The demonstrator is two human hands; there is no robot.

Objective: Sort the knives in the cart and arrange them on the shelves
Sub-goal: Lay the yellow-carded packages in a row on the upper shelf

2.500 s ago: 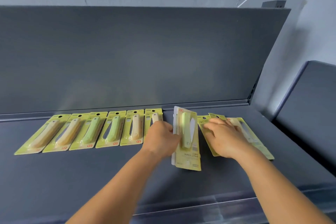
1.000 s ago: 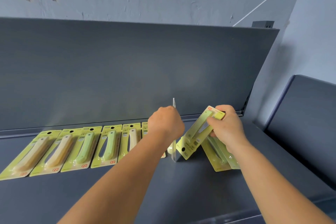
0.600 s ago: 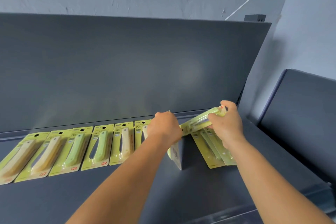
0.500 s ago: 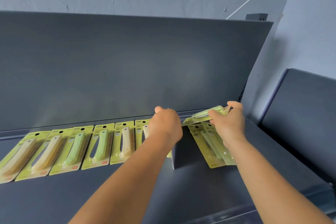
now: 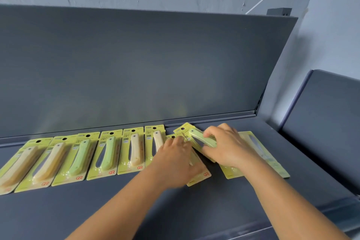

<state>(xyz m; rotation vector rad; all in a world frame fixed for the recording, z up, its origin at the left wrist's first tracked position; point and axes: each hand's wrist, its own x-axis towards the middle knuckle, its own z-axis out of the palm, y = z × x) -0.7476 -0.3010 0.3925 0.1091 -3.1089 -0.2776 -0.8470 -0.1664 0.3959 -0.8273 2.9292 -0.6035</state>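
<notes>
The hands work side by side on the dark shelf [image 5: 116,206]: the left hand [image 5: 174,159] lies flat, fingers straight, pressing a knife pack [image 5: 200,176] down, while the right hand [image 5: 227,147] pinches a green-handled knife pack [image 5: 201,139], tilted, between thumb and fingers. Left of them, six knife packs [image 5: 109,154] lie in a row against the back panel [image 5: 136,64]. Right of the right hand, another pack [image 5: 266,154] lies flat, partly under the wrist.

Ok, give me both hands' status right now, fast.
Left hand: open, fingers flat, pressing a knife pack onto the shelf.
Right hand: gripping a green-handled knife pack, thumb and fingers curled round it.
</notes>
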